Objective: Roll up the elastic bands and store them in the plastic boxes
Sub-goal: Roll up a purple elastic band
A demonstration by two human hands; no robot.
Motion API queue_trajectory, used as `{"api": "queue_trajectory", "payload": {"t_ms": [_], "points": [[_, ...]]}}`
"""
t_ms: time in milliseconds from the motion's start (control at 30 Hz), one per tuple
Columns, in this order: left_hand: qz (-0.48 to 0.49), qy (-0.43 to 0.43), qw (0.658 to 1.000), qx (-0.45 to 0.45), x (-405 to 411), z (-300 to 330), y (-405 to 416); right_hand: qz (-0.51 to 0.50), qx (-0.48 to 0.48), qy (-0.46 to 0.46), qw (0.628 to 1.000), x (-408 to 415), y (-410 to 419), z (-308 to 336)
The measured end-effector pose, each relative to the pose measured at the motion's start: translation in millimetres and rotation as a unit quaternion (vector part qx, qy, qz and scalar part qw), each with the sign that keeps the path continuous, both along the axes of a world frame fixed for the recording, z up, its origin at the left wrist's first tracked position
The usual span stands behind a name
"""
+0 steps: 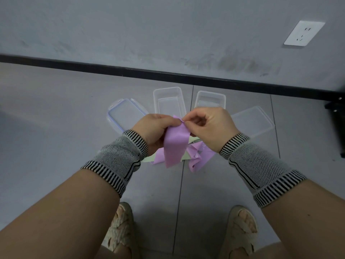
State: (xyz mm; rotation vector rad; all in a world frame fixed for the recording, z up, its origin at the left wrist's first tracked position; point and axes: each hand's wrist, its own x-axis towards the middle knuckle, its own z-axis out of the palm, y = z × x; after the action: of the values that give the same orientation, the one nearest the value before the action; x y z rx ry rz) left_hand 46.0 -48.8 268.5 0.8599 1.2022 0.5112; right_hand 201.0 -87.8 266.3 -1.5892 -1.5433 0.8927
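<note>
In the head view, both hands meet over the tiled floor point(56, 113) and share one purple elastic band point(174, 144). The left hand point(155, 131) has its fingers curled round the band's upper part, and the right hand point(205, 126) pinches the band's top edge between thumb and forefinger, its other fingers loosely bent. From that pinch the band hangs down as a flat strip between the two wrists. Beneath the hands, more of the purple band lies crumpled on the floor, on top of a pale green band point(149, 158) that shows just below the left wrist. Beyond the hands stand two clear plastic boxes, the left box point(169, 101) just past the left hand's knuckles and the right box point(211, 99) just past the right hand. A blue-rimmed lid point(125, 114) lies flat outside the left hand, and a plain clear lid point(252, 121) lies outside the right hand. Each wrist wears a black-and-white knitted wristband point(119, 161). Nearer than the hands, two feet in woven sandals point(121, 228) rest on the floor.
</note>
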Motion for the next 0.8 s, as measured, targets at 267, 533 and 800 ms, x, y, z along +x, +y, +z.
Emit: {"api": "queue_trajectory", "payload": {"t_ms": [267, 533, 800], "points": [[-0.003, 0.002, 1.0, 0.004, -1.6, 0.5, 1.5, 0.01, -0.063, 0.073, 0.995, 2.4, -0.8, 2.6], [-0.002, 0.013, 0.999, 0.032, -0.4, 0.2, 0.3, 0.009, -0.08, 0.063, 0.995, 1.5, -2.4, 5.3], [-0.016, 0.034, 0.995, 0.096, 0.5, 2.1, -2.2, -0.02, -0.133, 0.162, 0.978, -1.3, -3.1, 10.6]]}}
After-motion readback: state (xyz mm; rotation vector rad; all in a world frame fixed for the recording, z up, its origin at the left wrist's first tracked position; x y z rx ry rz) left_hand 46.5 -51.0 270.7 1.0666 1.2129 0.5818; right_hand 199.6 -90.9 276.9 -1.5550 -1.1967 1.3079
